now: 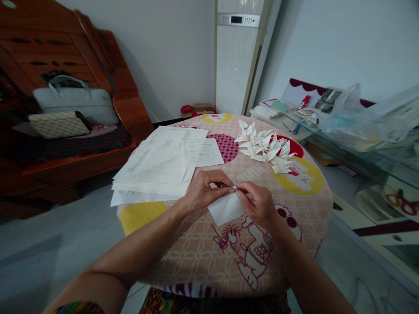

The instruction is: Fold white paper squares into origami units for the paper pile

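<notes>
Over the middle of the table my left hand (207, 186) and my right hand (260, 203) meet, their thumbs and fingers pinched together. Between the fingertips is an edge of a white sheet of paper (225, 211). Its lower part fans out below the fingers, close to the tablecloth; the exact fold is hidden. Beyond my right hand lies a cluster of folded white paper figures (262, 146) with pointed tips. A stack of printed paper sheets (157, 163) lies beyond my left hand, with a smaller printed sheet (206, 152) overlapping its right side.
The round table wears a patterned pink tablecloth (203, 261). At right, a glass shelf (360, 157) bears plastic bags (347, 115) and papers; red-handled scissors (401, 203) are below. A wooden bench (126, 109) with a grey bag (78, 104) stands at left, a tall white air conditioner (237, 65) behind.
</notes>
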A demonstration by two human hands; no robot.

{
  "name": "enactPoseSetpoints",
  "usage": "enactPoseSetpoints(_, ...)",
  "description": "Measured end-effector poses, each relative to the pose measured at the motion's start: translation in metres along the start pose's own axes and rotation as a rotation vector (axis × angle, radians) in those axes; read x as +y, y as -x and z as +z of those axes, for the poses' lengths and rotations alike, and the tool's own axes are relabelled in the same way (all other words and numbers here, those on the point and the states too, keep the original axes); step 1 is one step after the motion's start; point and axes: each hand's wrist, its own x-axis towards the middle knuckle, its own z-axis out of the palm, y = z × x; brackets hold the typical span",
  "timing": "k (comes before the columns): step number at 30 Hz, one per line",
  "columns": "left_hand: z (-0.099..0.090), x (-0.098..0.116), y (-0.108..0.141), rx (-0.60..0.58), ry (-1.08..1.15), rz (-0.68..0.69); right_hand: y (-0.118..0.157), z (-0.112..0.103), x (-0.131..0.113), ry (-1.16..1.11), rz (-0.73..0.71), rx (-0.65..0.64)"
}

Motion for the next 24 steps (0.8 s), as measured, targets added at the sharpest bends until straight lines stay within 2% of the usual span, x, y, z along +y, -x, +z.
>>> enactPoseSetpoints(5,0.0028,0.0023,0.0012,-0.01,-0.002,0.003,0.0013,0.0011,0.0027,0.013,0.009,0.017)
enactPoseSetpoints(13,0.0047,0.0048,0.0023,-0.004,-0.096,0.093,0.0006,0.0011,0.0015,0.034,0.001,0.007)
enactPoseSetpoints(18,0.0061,0.0039,0.0025,0.019,-0.009,0.029,0.0007,0.0004,0.0011,-0.013,0.007,0.004)
enactPoseSetpoints(24,-0.0005,0.0024,0.0034,-0.027,0.096,-0.041,0.0013,-0.0021,0.0023,-0.072,0.014,0.058)
